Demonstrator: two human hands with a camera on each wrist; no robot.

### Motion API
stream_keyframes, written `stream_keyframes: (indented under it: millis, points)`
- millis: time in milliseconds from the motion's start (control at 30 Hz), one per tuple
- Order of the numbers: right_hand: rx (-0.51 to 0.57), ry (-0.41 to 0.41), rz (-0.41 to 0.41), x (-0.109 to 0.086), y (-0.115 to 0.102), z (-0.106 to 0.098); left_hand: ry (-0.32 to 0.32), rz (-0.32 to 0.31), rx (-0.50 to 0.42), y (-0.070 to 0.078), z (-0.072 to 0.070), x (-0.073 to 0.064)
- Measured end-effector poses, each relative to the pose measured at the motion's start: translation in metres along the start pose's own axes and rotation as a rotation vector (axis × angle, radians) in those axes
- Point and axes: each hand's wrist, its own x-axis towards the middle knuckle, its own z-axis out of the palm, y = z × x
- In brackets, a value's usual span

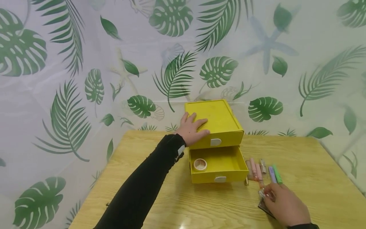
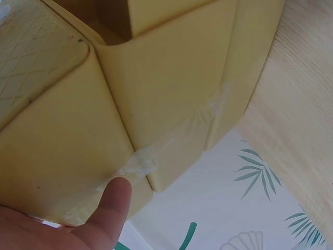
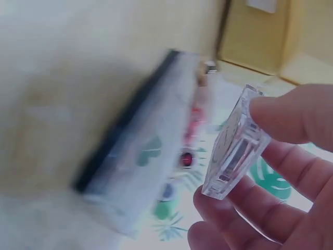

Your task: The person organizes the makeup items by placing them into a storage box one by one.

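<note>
My left hand (image 1: 191, 131) rests with spread fingers on the top left edge of a yellow two-drawer box (image 1: 217, 116). In the left wrist view, a fingertip (image 2: 118, 190) lies by clear tape on the box. The lower drawer (image 1: 204, 177) is pulled out and holds a round, pale compact (image 1: 200, 164) divided into sections. At the right, my right hand (image 1: 286, 203) pinches a small clear plastic case (image 3: 234, 148) between thumb and fingers. Below that hand is a flat, dark-edged case (image 1: 265, 207), blurred and shiny in the right wrist view.
Pink tubes (image 1: 255, 170), a silvery tube (image 1: 263, 166), a purple tube (image 1: 272, 174) and a green tube (image 1: 277, 174) lie right of the drawer on the wooden table (image 1: 303, 165). Behind stands a leaf-patterned wall covering (image 1: 183, 41).
</note>
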Motion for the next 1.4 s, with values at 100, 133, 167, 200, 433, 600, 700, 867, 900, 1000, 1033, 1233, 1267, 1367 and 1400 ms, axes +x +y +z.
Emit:
stream_keyframes:
  millis: [100,133,167,200,433,600,700,867,900,1000,1033,1233,1267,1367,1400]
  points:
    - [0.014,0.026,-0.014,-0.002,-0.009,-0.008,0.005,0.001,0.004,0.0,-0.001,0.0]
    - [0.018,0.039,-0.021,-0.003,-0.012,-0.011,0.006,0.004,0.004,-0.001,-0.001,0.0]
    - [0.023,0.057,-0.028,-0.004,-0.015,-0.014,0.006,0.008,0.005,-0.001,-0.001,0.0]
    - [0.028,0.078,-0.039,-0.005,-0.018,-0.016,0.006,0.011,0.005,-0.001,-0.001,0.0]
    - [0.048,0.267,-0.157,-0.012,-0.048,-0.029,0.003,0.003,0.01,-0.002,0.0,0.0]
    - [0.059,0.424,-0.29,-0.01,-0.069,-0.035,0.003,-0.004,0.008,-0.002,0.0,-0.001]
    - [0.046,0.505,-0.354,-0.008,-0.078,-0.038,0.001,-0.006,0.006,-0.002,0.0,0.0]
    - [0.029,0.548,-0.382,-0.008,-0.087,-0.043,0.006,-0.009,0.008,-0.002,0.0,0.001]
    - [0.032,0.55,-0.387,-0.008,-0.088,-0.044,0.008,-0.01,0.008,-0.002,0.0,0.001]
    - [0.05,0.547,-0.409,-0.006,-0.094,-0.046,0.015,-0.013,0.005,-0.002,0.0,0.001]
    - [0.054,0.546,-0.418,-0.005,-0.096,-0.046,0.017,-0.013,0.004,-0.003,0.0,0.001]
    - [0.047,0.534,-0.467,0.006,-0.114,-0.043,0.015,-0.007,0.006,-0.002,0.0,-0.001]
    - [0.046,0.53,-0.473,0.008,-0.117,-0.042,0.013,-0.005,0.007,-0.002,0.0,-0.001]
    - [0.046,0.514,-0.494,0.016,-0.124,-0.037,0.017,-0.004,0.01,-0.001,0.001,-0.001]
    - [0.05,0.505,-0.499,0.018,-0.127,-0.035,0.02,-0.005,0.01,0.0,0.002,-0.001]
